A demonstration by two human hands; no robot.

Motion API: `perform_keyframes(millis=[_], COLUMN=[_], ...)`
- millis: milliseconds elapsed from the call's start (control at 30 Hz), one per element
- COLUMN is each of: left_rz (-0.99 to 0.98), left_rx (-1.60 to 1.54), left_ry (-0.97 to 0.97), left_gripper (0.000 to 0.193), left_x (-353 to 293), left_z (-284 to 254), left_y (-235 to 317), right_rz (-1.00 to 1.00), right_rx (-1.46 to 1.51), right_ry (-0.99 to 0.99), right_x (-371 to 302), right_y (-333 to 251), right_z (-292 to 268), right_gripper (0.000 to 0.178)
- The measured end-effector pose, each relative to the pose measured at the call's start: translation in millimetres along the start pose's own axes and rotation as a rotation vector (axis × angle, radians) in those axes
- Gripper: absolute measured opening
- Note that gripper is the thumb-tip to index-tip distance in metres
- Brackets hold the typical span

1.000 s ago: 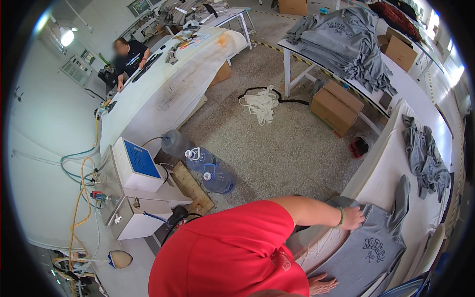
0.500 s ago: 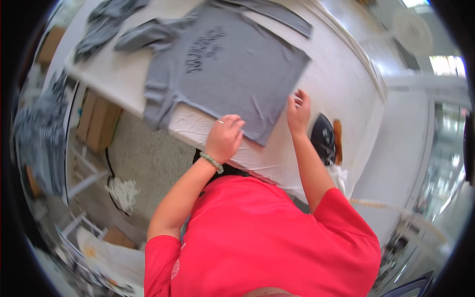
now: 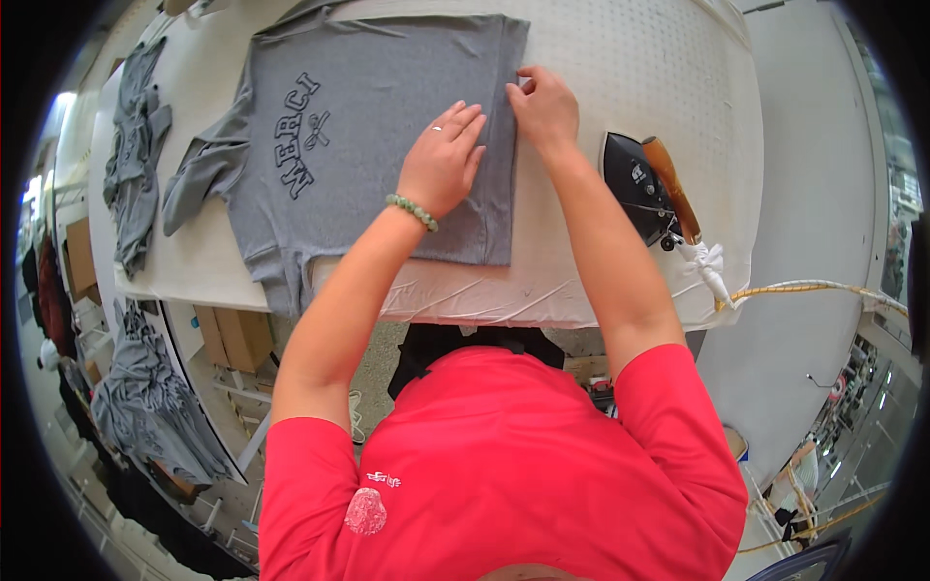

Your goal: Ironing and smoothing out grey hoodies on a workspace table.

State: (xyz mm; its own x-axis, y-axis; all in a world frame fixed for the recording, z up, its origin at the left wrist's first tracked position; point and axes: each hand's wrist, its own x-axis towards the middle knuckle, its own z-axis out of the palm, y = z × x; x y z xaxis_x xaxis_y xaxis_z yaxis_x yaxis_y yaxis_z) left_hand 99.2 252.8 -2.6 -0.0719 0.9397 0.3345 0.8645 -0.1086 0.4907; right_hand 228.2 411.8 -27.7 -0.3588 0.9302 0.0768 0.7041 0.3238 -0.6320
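Note:
A grey sweatshirt (image 3: 378, 107) with dark printed lettering and a small emblem lies spread on the white padded table (image 3: 620, 58), its hem toward the right. My left hand (image 3: 444, 160), with a ring and a green bead bracelet, rests flat on the cloth near the hem, fingers stretched out. At the hem's right edge my right hand (image 3: 544, 108) has thumb and forefinger brought together. They seem to pinch the sweatshirt's edge, and the other fingers curl under.
On the right of the table stands a black iron (image 3: 635, 184) with a wooden handle, a wrapped hose (image 3: 823, 287) trailing off it. Another grey garment (image 3: 139, 165) lies at the far left. Below hang more grey garments (image 3: 160, 397), near a cardboard box (image 3: 235, 337).
My view has turned and straightened over the table. My left hand has come from the table's near edge onto the cloth; my right hand has reached farther up along the hem.

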Motion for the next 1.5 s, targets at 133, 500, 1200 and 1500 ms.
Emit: perform_keyframes(millis=[133, 500, 1200, 1500], left_rz=[0.1, 0.004, -0.117, 0.345], left_rx=[0.016, 0.139, -0.089, 0.062], left_ry=[-0.012, -0.134, -0.982, -0.157], left_gripper=[0.04, 0.036, 0.032, 0.034], left_x=[28, 171, 321, 113], left_z=[13, 33, 43, 24], left_y=[-19, -103, -140, -76], right_rz=[-0.037, 0.399, 0.723, 0.639], right_rx=[0.148, 0.13, 0.582, 0.271], right_ry=[-0.008, -0.268, -0.193, -0.389], right_x=[-33, -225, -235, -191], right_y=[4, -29, -45, -40], right_z=[-7, -54, -44, -63], right_gripper=[0.035, 0.035, 0.031, 0.03])
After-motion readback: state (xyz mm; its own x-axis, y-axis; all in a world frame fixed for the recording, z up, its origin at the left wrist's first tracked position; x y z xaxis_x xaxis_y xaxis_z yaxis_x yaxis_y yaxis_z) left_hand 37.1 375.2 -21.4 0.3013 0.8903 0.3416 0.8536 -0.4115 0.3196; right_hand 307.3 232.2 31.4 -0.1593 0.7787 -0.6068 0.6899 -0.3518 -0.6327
